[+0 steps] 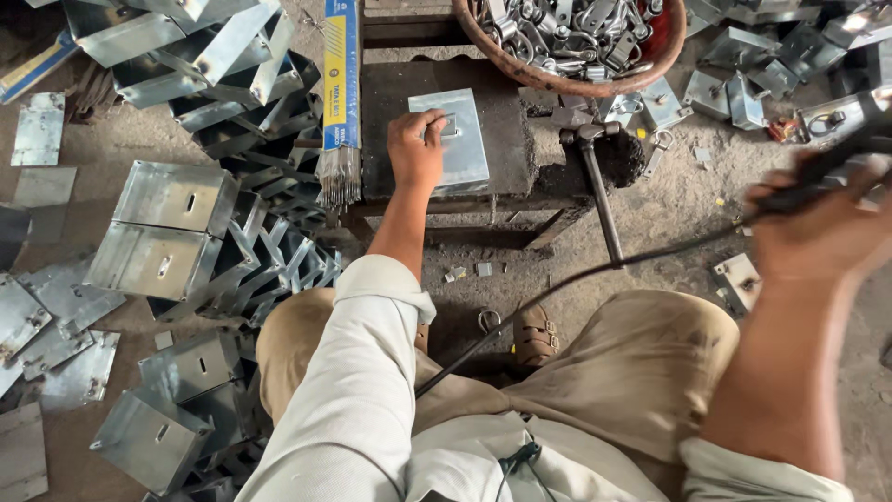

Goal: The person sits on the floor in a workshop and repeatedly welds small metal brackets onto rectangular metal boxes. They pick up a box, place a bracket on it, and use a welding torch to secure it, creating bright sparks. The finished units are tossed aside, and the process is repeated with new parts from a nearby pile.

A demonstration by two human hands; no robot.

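Note:
My left hand [414, 149] rests on a shiny rectangular metal plate [465, 153] that lies on a dark low workbench [511, 139]; my fingers press near a small fitting at the plate's centre. My right hand [818, 228], raised and blurred at the right, grips a dark welding holder [850, 139] whose black cable [576, 279] trails down across my lap. A hammer [595, 177] lies on the bench's right edge, handle pointing toward me.
A round basket [520, 65] of small metal hasps stands at the bench's far side. A bundle of welding rods [339, 172] in a yellow-blue packet sits left of the bench. Folded sheet-metal boxes [172, 228] pile up on the left; more lie at the top right.

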